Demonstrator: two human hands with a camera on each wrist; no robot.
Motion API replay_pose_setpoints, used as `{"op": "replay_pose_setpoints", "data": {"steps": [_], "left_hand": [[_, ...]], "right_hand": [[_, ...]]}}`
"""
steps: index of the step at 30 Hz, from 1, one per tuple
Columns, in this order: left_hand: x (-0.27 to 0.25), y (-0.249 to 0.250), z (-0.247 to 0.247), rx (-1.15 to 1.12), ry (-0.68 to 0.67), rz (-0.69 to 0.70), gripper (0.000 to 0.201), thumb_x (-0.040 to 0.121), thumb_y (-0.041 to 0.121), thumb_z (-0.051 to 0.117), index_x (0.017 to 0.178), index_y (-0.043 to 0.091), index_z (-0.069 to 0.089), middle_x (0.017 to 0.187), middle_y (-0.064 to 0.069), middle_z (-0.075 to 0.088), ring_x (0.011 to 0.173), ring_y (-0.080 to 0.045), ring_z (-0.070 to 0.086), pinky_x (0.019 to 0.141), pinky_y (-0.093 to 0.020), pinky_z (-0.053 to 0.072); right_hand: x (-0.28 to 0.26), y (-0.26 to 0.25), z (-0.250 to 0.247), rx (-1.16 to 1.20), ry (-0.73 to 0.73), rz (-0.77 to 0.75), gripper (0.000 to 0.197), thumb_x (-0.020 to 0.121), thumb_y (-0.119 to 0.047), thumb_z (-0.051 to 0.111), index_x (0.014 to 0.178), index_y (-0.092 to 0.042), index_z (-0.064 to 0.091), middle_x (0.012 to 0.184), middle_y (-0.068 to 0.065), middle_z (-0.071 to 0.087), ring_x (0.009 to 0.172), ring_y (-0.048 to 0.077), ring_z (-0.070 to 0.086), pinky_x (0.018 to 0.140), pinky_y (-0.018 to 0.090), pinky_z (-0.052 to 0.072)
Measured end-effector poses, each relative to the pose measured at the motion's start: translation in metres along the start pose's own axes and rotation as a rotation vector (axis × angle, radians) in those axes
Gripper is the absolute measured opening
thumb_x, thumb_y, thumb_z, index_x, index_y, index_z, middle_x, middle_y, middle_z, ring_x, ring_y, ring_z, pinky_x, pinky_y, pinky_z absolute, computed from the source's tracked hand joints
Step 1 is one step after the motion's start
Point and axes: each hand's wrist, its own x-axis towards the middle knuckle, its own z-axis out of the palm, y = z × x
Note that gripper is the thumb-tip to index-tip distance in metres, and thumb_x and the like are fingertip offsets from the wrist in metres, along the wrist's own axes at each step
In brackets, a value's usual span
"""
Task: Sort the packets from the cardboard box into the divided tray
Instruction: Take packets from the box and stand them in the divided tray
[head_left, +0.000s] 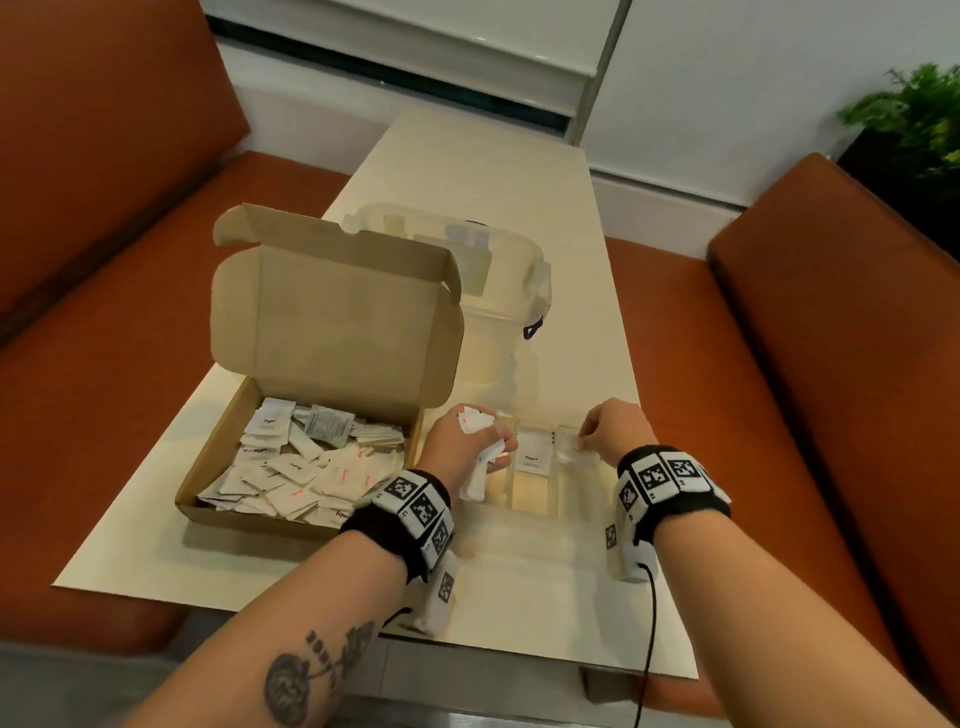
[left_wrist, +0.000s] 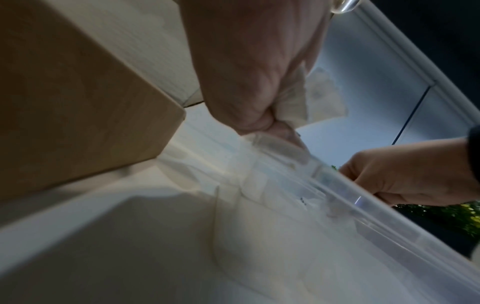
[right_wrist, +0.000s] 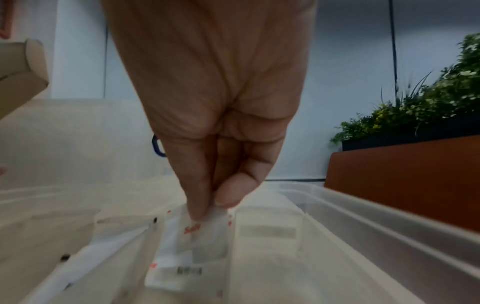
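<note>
An open cardboard box (head_left: 223, 457) at the left holds a heap of several white packets (head_left: 296, 467). To its right lies the clear divided tray (head_left: 540, 512). My left hand (head_left: 483, 441) hovers over the tray's left end and grips a bunch of white packets (head_left: 475, 480); the wrist view shows them crumpled in the fist (left_wrist: 296, 102). My right hand (head_left: 584, 441) pinches one red-printed packet (right_wrist: 205, 232) between thumb and fingers, low in a right compartment. Another packet (right_wrist: 179, 271) lies beneath it. A black-lettered packet (head_left: 535, 451) stands in the middle compartment.
A clear lidded storage tub (head_left: 483, 270) stands behind the box's raised lid (head_left: 332, 322). Orange bench seats (head_left: 810, 364) flank the cream table (head_left: 493, 166). A green plant (head_left: 914, 114) sits at the far right. The table's near edge (head_left: 260, 603) runs just under my wrists.
</note>
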Motion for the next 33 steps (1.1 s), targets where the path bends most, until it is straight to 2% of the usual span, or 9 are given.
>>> {"op": "replay_pose_setpoints", "data": {"steps": [7, 11, 14, 19, 25, 27, 30, 32, 33], "left_hand": [[0.005, -0.006, -0.005, -0.03, -0.033, 0.013, 0.022, 0.084, -0.007, 0.063, 0.09, 0.011, 0.052, 0.077, -0.01, 0.063, 0.067, -0.021, 0.066, 0.061, -0.028, 0.056], [0.007, -0.007, -0.007, -0.008, -0.044, 0.023, 0.021, 0.084, -0.007, 0.061, 0.092, 0.01, 0.052, 0.078, -0.011, 0.063, 0.065, -0.019, 0.067, 0.062, -0.029, 0.056], [0.009, -0.008, -0.007, 0.002, -0.048, 0.021, 0.02, 0.085, -0.006, 0.061, 0.092, 0.01, 0.052, 0.078, -0.012, 0.064, 0.064, -0.019, 0.067, 0.062, -0.029, 0.056], [0.01, -0.008, -0.008, 0.006, -0.059, 0.009, 0.019, 0.085, -0.004, 0.062, 0.091, 0.011, 0.052, 0.08, -0.011, 0.064, 0.064, -0.018, 0.067, 0.063, -0.029, 0.057], [0.01, -0.007, -0.008, 0.033, -0.049, -0.006, 0.019, 0.084, -0.003, 0.064, 0.092, 0.011, 0.053, 0.08, -0.01, 0.065, 0.068, -0.02, 0.067, 0.069, -0.032, 0.057], [0.009, -0.004, -0.008, 0.015, -0.054, -0.012, 0.017, 0.085, -0.002, 0.063, 0.09, 0.01, 0.052, 0.079, -0.012, 0.064, 0.065, -0.021, 0.066, 0.066, -0.032, 0.057], [0.007, 0.002, -0.004, -0.048, -0.056, -0.013, 0.009, 0.094, 0.009, 0.057, 0.094, 0.004, 0.049, 0.082, -0.02, 0.059, 0.055, -0.021, 0.063, 0.048, -0.024, 0.051], [0.008, 0.006, -0.002, -0.064, -0.024, -0.044, 0.022, 0.098, 0.024, 0.052, 0.095, 0.002, 0.05, 0.081, -0.02, 0.062, 0.058, -0.021, 0.065, 0.049, -0.027, 0.055], [0.009, 0.008, -0.001, -0.08, -0.014, -0.071, 0.027, 0.099, 0.029, 0.049, 0.095, 0.002, 0.052, 0.079, -0.018, 0.064, 0.059, -0.022, 0.067, 0.054, -0.03, 0.058]], "right_hand": [[0.007, -0.009, 0.001, -0.126, -0.084, 0.037, 0.006, 0.084, -0.003, 0.064, 0.087, -0.004, 0.068, 0.097, 0.017, 0.07, 0.092, 0.029, 0.068, 0.085, 0.036, 0.056], [0.008, -0.014, 0.0, -0.16, -0.111, 0.018, 0.014, 0.084, 0.002, 0.059, 0.095, 0.0, 0.067, 0.102, 0.017, 0.069, 0.095, 0.03, 0.067, 0.087, 0.037, 0.055], [0.008, -0.015, 0.0, -0.199, -0.134, -0.019, 0.015, 0.083, 0.007, 0.056, 0.089, -0.005, 0.063, 0.104, 0.015, 0.067, 0.097, 0.029, 0.065, 0.087, 0.037, 0.055], [0.009, -0.013, 0.002, -0.214, -0.17, -0.039, 0.022, 0.084, 0.006, 0.055, 0.094, -0.003, 0.072, 0.103, 0.014, 0.069, 0.097, 0.029, 0.065, 0.088, 0.035, 0.054], [0.007, -0.014, 0.001, -0.196, -0.129, -0.06, 0.019, 0.085, 0.003, 0.057, 0.092, -0.007, 0.072, 0.103, 0.011, 0.068, 0.097, 0.026, 0.063, 0.088, 0.032, 0.052], [0.004, -0.019, -0.001, -0.124, -0.062, -0.103, 0.016, 0.084, 0.001, 0.059, 0.089, -0.01, 0.07, 0.098, 0.006, 0.066, 0.09, 0.021, 0.061, 0.083, 0.028, 0.051], [-0.011, -0.034, -0.005, 0.085, 0.04, -0.226, 0.006, 0.085, -0.01, 0.064, 0.086, -0.013, 0.068, 0.08, -0.002, 0.061, 0.07, 0.01, 0.055, 0.064, 0.019, 0.044], [-0.026, -0.045, -0.006, 0.26, 0.046, -0.291, 0.003, 0.083, -0.015, 0.068, 0.086, -0.014, 0.069, 0.074, -0.002, 0.062, 0.062, 0.008, 0.054, 0.059, 0.018, 0.044], [-0.032, -0.05, -0.004, 0.332, 0.029, -0.299, 0.007, 0.082, -0.017, 0.069, 0.088, -0.014, 0.068, 0.076, 0.0, 0.064, 0.063, 0.009, 0.055, 0.061, 0.022, 0.048]]}}
